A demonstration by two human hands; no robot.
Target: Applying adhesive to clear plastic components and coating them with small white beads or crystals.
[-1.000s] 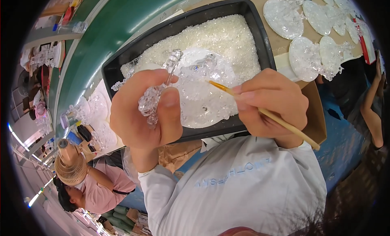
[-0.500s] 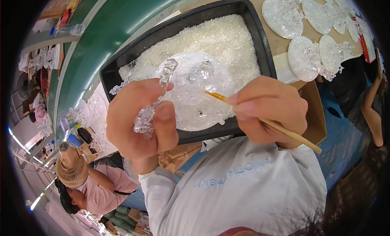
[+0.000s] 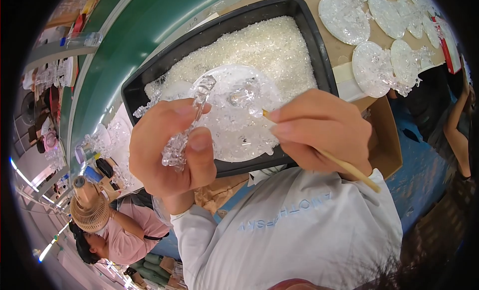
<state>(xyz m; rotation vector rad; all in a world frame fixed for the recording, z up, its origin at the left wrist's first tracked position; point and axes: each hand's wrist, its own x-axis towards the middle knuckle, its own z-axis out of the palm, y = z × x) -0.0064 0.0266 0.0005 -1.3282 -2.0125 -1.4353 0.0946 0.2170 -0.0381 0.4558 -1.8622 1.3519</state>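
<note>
My left hand [image 3: 162, 145] is closed round a clear knobbly plastic stem [image 3: 203, 93], its fingers and thumb pinching it over the tray. Next to it a round whitish disc [image 3: 232, 138] with clear raised lumps shows between my hands; whether the stem joins the disc I cannot tell. In my right hand [image 3: 327, 133] is a thin paintbrush [image 3: 349, 170] with a pale wooden handle, gripped near its bristles. The brush tip is at the disc's right side, by the clear lumps. Under the disc lie white glittery granules [image 3: 264, 45] in a black tray [image 3: 327, 73].
Several clear decorated discs [image 3: 344, 20] lie on the brown table at the far right, near a red-edged item [image 3: 446, 45]. A cardboard box [image 3: 389, 135] stands right of the tray. At the lower left are a brown fan [image 3: 89, 205] and a person in pink [image 3: 129, 230].
The brush tip has moved slightly right and up, and its bristles now show less. My right hand has shifted a little left. The left hand's grip stays the same.
</note>
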